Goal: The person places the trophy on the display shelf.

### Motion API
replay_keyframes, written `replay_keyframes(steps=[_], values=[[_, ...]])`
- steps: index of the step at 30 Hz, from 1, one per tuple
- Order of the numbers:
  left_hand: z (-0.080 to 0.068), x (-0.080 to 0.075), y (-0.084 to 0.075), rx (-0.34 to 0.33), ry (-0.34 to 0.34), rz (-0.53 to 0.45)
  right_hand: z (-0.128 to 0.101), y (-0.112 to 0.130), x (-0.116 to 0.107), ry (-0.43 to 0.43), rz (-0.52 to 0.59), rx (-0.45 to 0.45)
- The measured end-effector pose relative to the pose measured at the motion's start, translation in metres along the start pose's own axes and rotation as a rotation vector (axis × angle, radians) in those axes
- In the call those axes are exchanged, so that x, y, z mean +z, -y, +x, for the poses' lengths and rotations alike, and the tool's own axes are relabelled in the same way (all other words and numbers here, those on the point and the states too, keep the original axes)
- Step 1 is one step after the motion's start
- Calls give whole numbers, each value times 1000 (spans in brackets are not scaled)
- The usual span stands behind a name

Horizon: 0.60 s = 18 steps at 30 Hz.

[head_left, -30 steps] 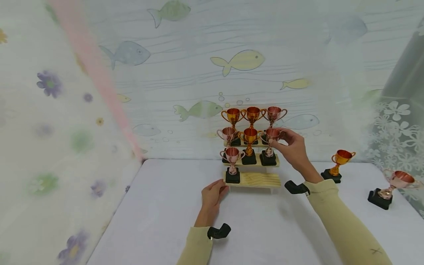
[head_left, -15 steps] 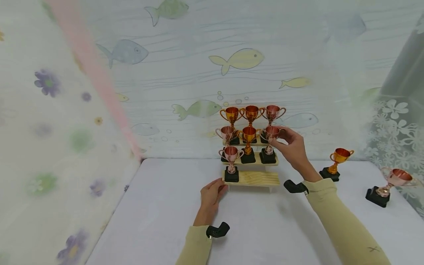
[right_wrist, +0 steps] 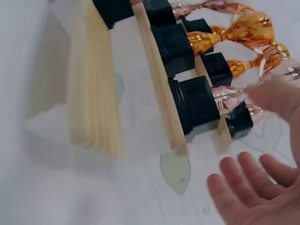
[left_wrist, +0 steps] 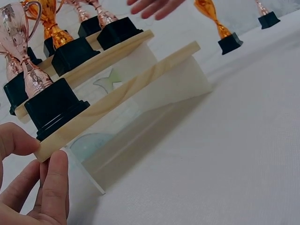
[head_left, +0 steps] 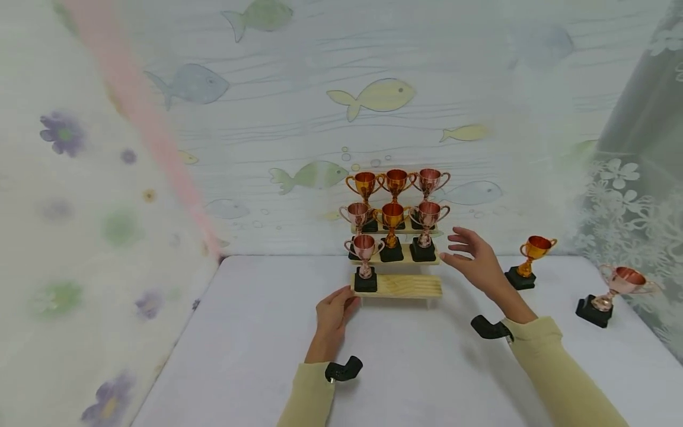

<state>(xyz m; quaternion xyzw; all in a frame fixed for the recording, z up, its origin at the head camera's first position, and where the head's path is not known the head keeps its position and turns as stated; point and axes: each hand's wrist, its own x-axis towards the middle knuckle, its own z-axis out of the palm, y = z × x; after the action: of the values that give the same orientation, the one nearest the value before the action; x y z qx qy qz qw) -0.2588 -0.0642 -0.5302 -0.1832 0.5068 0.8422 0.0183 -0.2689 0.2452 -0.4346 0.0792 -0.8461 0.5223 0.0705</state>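
A small wooden stepped stand (head_left: 405, 284) sits on the white table (head_left: 405, 367), pushed up toward the wall with the fish pattern (head_left: 373, 95). Seven little trophies stand on it: three on the top step, three on the middle step, and one pink trophy (head_left: 364, 261) alone at the left end of the bottom step.

The left hand (head_left: 332, 314) rests at the front left corner of the stand. In the left wrist view its fingers (left_wrist: 55, 185) are loosely bent, with the thumb against the end of the lowest board just beside the pink trophy's black base; it touches the wood rather than gripping it.

The right hand (head_left: 475, 261) hovers to the right of the stand, level with the middle step and holding nothing. Its fingers (right_wrist: 246, 176) are straight and spread apart, palm turned toward the stand. The nearest cup to it is the rose-coloured trophy (head_left: 425, 228) at the right end of the middle step, which stands upright on its black base, close to the fingertips but apart from them.

Off to the right on the table stand two more: a gold trophy (head_left: 528, 261) just beyond the right hand, and a copper trophy (head_left: 608, 293) farther out near the lace curtain (head_left: 635, 201).
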Motion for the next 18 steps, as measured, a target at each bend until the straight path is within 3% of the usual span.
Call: replay_keyframes(steps=[5, 11, 18], values=[[0, 0, -2, -10, -8, 15, -30, -10, -15, 51, -155, 24], [0, 2, 0, -10, -25, 17, -79, -40, -50, 60, -294, 28], [-2, 1, -2, 19, -42, 23, -119, -74, -102, 48, -396, 213]])
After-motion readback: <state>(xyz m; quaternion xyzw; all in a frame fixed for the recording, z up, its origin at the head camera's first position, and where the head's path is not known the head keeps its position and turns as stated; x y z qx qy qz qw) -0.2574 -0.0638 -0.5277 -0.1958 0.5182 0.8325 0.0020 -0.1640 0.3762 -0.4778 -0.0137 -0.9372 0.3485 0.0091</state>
